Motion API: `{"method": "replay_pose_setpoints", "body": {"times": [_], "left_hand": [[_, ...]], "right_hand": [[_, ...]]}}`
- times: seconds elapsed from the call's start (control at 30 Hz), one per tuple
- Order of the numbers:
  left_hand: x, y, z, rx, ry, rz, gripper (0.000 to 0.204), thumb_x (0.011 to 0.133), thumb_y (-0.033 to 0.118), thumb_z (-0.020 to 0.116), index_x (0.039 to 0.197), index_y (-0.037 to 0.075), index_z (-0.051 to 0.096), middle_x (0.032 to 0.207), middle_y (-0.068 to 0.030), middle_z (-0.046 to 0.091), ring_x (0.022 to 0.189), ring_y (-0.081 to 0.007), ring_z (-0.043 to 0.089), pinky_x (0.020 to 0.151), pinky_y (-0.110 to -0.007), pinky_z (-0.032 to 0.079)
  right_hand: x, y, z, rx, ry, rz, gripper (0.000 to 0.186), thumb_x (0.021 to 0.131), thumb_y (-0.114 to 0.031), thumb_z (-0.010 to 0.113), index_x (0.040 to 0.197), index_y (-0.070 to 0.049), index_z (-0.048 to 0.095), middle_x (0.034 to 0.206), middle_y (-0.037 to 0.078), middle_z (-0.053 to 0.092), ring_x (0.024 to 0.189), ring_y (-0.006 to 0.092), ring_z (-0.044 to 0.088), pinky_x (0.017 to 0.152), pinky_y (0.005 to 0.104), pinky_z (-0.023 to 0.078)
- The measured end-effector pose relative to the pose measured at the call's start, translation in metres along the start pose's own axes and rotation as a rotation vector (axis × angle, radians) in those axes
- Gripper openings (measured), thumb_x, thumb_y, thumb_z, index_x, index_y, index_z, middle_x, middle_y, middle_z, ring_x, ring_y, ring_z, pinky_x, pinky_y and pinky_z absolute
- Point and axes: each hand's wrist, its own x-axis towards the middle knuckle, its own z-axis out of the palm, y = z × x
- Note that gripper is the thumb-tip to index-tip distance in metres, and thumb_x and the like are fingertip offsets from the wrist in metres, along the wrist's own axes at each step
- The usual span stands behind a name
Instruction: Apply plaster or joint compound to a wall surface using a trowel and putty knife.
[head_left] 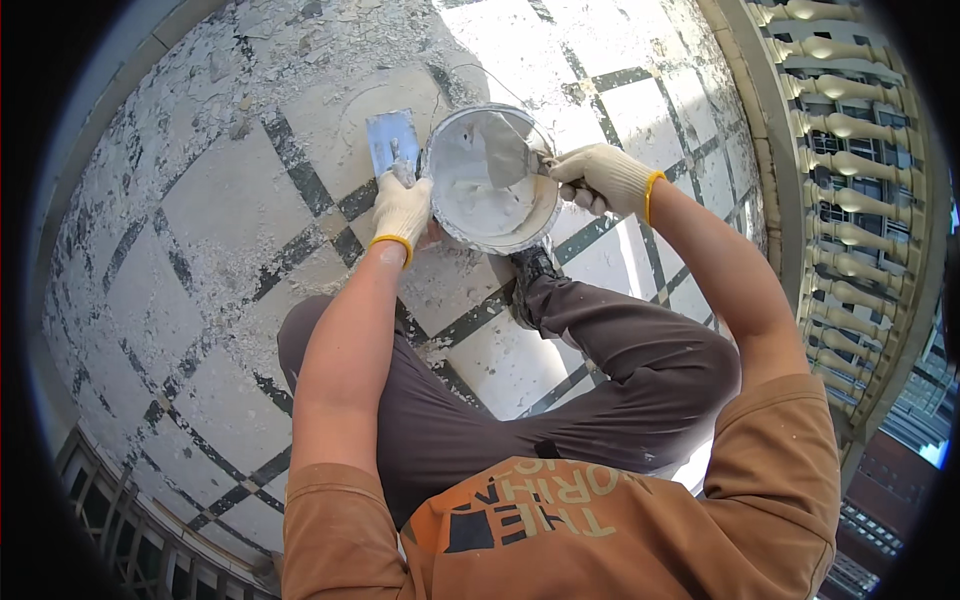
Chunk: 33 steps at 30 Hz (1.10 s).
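Observation:
A round bucket (pixel 487 238) stands on the tiled floor in front of me, with white plaster-like paste (pixel 480 208) inside. My right hand (pixel 607 180), in a cream knit glove with a yellow cuff, is closed on the handle of a wide-bladed scraper (pixel 507 158). Its grey blade reaches over the bucket's right rim into the opening. At the bucket's left side my left hand (pixel 402 210), gloved alike, is closed round the handle of a flat rectangular trowel (pixel 391 138). The trowel's blade points away from me. Paste smears show on the trowel's handle.
White and dark-green floor tiles (pixel 220 210) carry flakes and crumbs of debris, thickest at the far left. A cream balustrade (pixel 850 160) runs along the right side, and a railing (pixel 130 530) lies at lower left. My bent legs and dark shoe (pixel 530 285) are close to the bucket.

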Motion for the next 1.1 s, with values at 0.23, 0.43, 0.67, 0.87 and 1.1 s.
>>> {"method": "replay_pose_setpoints", "body": {"times": [0.23,0.43,0.67,0.87,1.1], "left_hand": [[-0.008,0.015,-0.035,0.1,0.102,0.053,0.055,0.094,0.04,0.072,0.134,0.004,0.059,0.112,-0.0177,0.074,0.089,-0.0306,0.074,0.084,-0.04,0.058],[-0.028,0.03,-0.072,0.075,0.136,0.389,0.045,0.096,0.032,0.072,0.135,0.01,0.062,0.112,-0.0124,0.074,0.092,-0.0256,0.071,0.087,-0.038,0.056],[-0.122,0.101,-0.016,0.311,-0.042,0.702,0.045,0.093,0.018,0.073,0.137,0.014,0.063,0.103,-0.013,0.075,0.082,-0.0292,0.071,0.078,-0.04,0.057],[-0.153,0.133,0.049,0.548,-0.081,0.954,0.048,0.092,0.011,0.072,0.138,0.002,0.06,0.11,-0.0215,0.074,0.088,-0.0374,0.074,0.081,-0.042,0.058],[-0.141,0.051,0.054,-0.158,-0.319,0.302,0.045,0.097,0.012,0.07,0.137,-0.004,0.058,0.119,-0.0198,0.072,0.097,-0.0299,0.071,0.088,-0.038,0.058]], "right_hand": [[0.028,0.055,0.039,0.836,-0.158,0.281,0.026,0.103,-0.024,0.059,0.089,-0.003,0.067,0.068,0.006,0.065,0.044,0.0075,0.051,0.035,0.0188,0.036],[0.007,0.055,0.045,-0.245,-0.374,0.068,0.038,0.103,-0.031,0.054,0.099,0.003,0.073,0.082,0.01,0.073,0.049,0.0173,0.06,0.045,0.0268,0.052],[-0.039,0.026,0.039,0.303,-0.265,-0.448,0.07,0.103,-0.044,0.058,0.158,-0.004,0.044,0.112,0.016,0.074,0.084,0.0219,0.073,0.075,0.0298,0.061],[-0.017,0.035,0.04,0.736,0.16,-0.602,0.052,0.102,-0.039,0.061,0.135,0.001,0.062,0.112,0.015,0.074,0.085,0.0204,0.07,0.076,0.0286,0.056],[-0.009,0.06,-0.019,1.074,0.088,-0.609,0.035,0.101,-0.032,0.061,0.108,0.002,0.067,0.097,0.013,0.073,0.078,0.0188,0.066,0.076,0.0283,0.054]]}}
